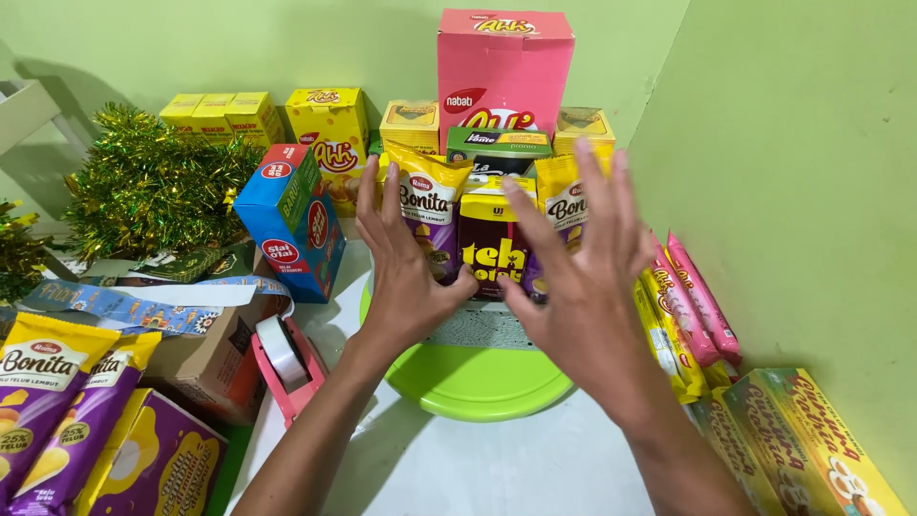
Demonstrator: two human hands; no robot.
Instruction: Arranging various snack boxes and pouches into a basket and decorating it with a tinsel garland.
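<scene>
Green plastic, a round tray point(478, 387), is carrying a half-built snack stack: the dark purple box point(492, 250) is sitting at its front, pouches and cartons already banked behind. Left hand point(401, 263) and right hand point(583, 277) are hovering before it, fingers spread, gripping nothing. Their palms are hiding the box's lower edge; loose packets are lying beside the tray.

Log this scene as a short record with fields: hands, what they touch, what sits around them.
left hand: left hand, fingers spread, resting on a purple-and-yellow snack pouch
right hand: right hand, open, fingers spread, in front of the dark purple box; contact unclear
base: green round lid under the stack
top of stack: pink box
left side: blue carton, pink tape dispenser, gold tinsel
right side: long wafer packs along the green wall
</scene>
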